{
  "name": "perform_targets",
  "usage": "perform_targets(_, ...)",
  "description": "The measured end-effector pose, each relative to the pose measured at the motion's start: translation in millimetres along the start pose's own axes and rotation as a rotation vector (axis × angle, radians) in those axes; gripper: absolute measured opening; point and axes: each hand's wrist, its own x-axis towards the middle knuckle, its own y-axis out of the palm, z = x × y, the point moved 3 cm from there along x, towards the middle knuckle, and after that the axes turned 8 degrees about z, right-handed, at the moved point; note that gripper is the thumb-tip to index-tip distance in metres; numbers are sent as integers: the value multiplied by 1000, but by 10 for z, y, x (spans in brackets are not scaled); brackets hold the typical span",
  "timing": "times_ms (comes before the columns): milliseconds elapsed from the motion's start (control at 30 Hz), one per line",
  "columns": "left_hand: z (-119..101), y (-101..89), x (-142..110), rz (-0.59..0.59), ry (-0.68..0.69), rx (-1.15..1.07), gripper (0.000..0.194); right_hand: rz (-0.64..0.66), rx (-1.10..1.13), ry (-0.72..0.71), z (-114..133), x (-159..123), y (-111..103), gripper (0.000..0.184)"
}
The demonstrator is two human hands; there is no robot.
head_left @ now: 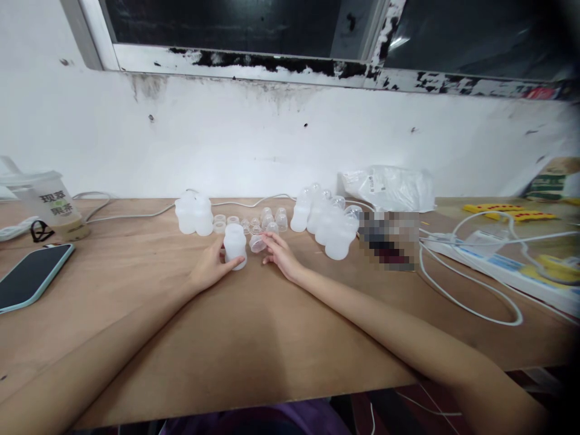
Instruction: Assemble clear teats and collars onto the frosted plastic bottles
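Note:
My left hand (212,266) is wrapped around an upright frosted white baby bottle (235,248) with no cap on it. To its right, the fingers of my right hand (281,257) pinch a see-through bottle collar (257,243), tilted and just off the bottle's side; whether a teat sits in it is too small to tell. Behind my hands stand see-through rings (220,223), small teats (256,225) and domed caps (281,219). Several uncapped bottles (194,212) are grouped at the left. Several bottles with domed caps (338,232) stand in a cluster at the right.
A drink cup (54,205) and a phone (34,275) lie to the left. At the right are a white plastic bag (389,188), a blurred-out patch (389,241), a power strip (489,260) and looping white cables (475,320). The wooden table (235,350) meets a white wall.

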Motion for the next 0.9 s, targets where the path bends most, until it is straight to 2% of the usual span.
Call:
perform_targets(100, 15, -21, 0, 6, 0, 9, 50, 30, 94, -5, 32, -9, -10, 25)
perform_targets(233, 45, -70, 16, 11, 20, 131, 48, 66, 253, -20, 58, 2, -62, 29)
perform_targets(400, 59, -89, 9, -9, 138, 289, 50, 191, 208, -86, 45, 11, -31, 35)
perform_targets(533, 85, -79, -16, 26, 136, 349, 48, 256, -56, -186, 58, -14, -2, 37)
perform_targets(733, 85, -97, -34, 103, 175, 491, 46, 331, -869, -400, 175, -116, -39, 36)
perform_targets(900, 94, -116, -49, 65, 120, 474, 54, 328, -1104, -569, 213, -212, 18, 30)
